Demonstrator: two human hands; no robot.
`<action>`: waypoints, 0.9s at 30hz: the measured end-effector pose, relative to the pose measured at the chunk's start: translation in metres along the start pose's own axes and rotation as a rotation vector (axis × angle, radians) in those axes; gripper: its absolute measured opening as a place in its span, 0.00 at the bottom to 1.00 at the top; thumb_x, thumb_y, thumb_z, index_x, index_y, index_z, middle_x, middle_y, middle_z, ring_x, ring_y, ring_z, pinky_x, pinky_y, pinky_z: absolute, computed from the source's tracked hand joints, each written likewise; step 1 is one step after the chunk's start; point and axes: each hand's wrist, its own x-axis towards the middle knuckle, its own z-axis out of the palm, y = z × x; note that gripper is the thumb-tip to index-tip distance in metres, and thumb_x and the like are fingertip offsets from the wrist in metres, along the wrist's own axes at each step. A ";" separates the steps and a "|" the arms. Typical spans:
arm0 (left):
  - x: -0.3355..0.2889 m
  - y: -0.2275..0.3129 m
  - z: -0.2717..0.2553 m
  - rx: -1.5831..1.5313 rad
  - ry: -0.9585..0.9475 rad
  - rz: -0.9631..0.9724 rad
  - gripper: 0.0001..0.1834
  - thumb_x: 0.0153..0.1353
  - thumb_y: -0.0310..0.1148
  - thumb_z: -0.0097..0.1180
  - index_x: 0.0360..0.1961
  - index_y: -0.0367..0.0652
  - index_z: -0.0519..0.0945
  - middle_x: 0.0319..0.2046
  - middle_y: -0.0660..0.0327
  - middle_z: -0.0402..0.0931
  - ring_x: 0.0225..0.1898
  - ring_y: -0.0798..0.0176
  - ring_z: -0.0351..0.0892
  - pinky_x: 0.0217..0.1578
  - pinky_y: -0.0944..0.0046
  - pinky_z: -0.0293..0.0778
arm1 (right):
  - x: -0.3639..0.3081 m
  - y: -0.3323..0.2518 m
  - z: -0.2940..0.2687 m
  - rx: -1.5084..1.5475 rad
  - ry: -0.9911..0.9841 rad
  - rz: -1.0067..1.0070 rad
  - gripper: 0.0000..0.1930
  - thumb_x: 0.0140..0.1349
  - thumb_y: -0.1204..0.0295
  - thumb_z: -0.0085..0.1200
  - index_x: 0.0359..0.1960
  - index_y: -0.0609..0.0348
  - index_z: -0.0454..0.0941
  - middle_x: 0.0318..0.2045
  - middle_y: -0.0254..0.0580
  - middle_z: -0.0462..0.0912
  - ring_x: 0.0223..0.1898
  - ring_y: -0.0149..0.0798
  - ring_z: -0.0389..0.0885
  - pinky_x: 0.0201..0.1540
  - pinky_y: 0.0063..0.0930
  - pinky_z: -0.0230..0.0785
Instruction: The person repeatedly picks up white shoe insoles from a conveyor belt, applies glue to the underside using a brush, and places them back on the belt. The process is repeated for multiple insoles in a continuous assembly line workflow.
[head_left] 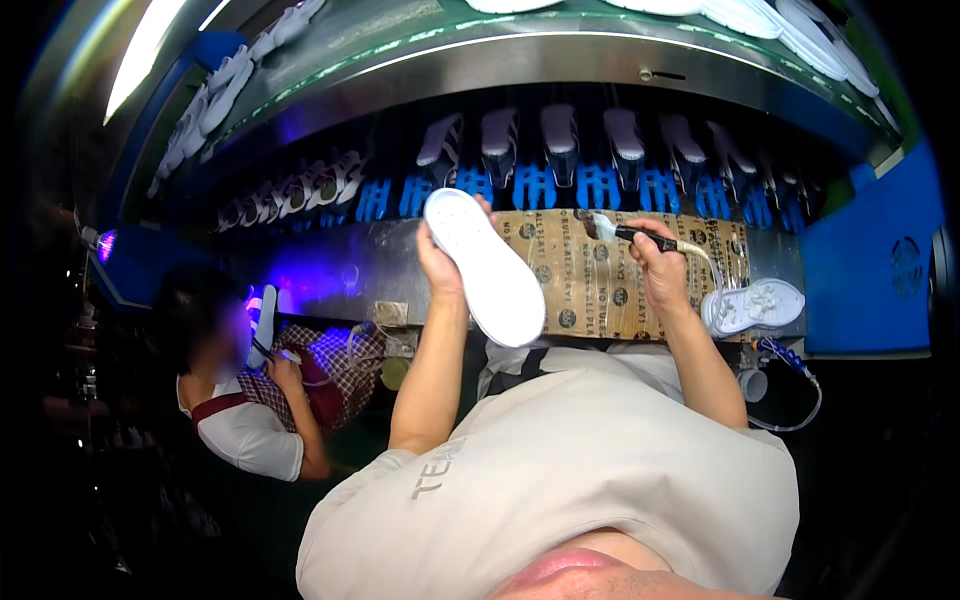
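Observation:
My left hand (438, 262) is closed round the edge of a white shoe sole (497, 282), which is tilted upright above the near edge of the bench. Its broad smooth white face shows, with small dimples near the far end. In my right hand (660, 268) is a black-handled brush (604, 227) with pale bristles, pointing left over the brown printed cardboard (570, 285). A clear hose (715, 268) runs from the brush's back end. The brush and the sole are apart. Right of my right forearm lies another white sole (762, 306), its recessed side up.
Behind the bench, shoe uppers (560, 135) stand in a row on blue holders (535, 188). Above them a metal-edged shelf (520, 85) carries white soles (770, 20). At left a co-worker (240, 410) holds a shoe. A blue panel (865, 265) bounds the right side.

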 end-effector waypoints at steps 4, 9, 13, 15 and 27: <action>-0.040 -0.050 -0.035 0.100 -0.067 -0.390 0.50 0.72 0.69 0.12 0.67 0.37 0.70 0.51 0.41 0.80 0.51 0.43 0.83 0.52 0.43 0.83 | -0.013 -0.034 0.041 -0.168 -0.142 0.031 0.11 0.65 0.73 0.60 0.49 0.57 0.85 0.41 0.33 0.85 0.40 0.25 0.77 0.46 0.21 0.70; -0.039 -0.060 -0.047 0.139 -0.273 -0.463 0.47 0.73 0.70 0.14 0.69 0.42 0.67 0.55 0.46 0.78 0.55 0.48 0.82 0.53 0.46 0.84 | -0.003 -0.046 0.088 -0.373 -0.320 -0.063 0.12 0.62 0.76 0.56 0.46 0.61 0.86 0.32 0.39 0.87 0.28 0.29 0.85 0.34 0.25 0.80; -0.032 -0.055 -0.014 0.314 -0.165 -0.314 0.42 0.76 0.66 0.18 0.70 0.44 0.66 0.58 0.51 0.76 0.58 0.54 0.80 0.58 0.53 0.81 | 0.021 -0.020 0.107 -0.725 -0.279 -0.655 0.14 0.59 0.75 0.65 0.47 0.58 0.88 0.37 0.42 0.88 0.36 0.38 0.84 0.42 0.34 0.77; -0.019 -0.054 -0.011 0.230 -0.115 -0.274 0.39 0.78 0.63 0.20 0.71 0.44 0.65 0.60 0.53 0.75 0.60 0.55 0.79 0.59 0.53 0.79 | 0.020 -0.024 0.111 -0.848 -0.431 -0.832 0.15 0.57 0.75 0.68 0.47 0.57 0.88 0.35 0.43 0.87 0.36 0.44 0.84 0.41 0.35 0.76; 0.005 -0.039 -0.007 -0.001 -0.282 -0.201 0.42 0.74 0.68 0.21 0.61 0.44 0.73 0.45 0.50 0.81 0.49 0.52 0.83 0.52 0.52 0.82 | 0.013 -0.052 0.110 -0.582 -0.811 -0.403 0.13 0.58 0.72 0.68 0.46 0.51 0.91 0.40 0.41 0.90 0.41 0.40 0.85 0.53 0.37 0.72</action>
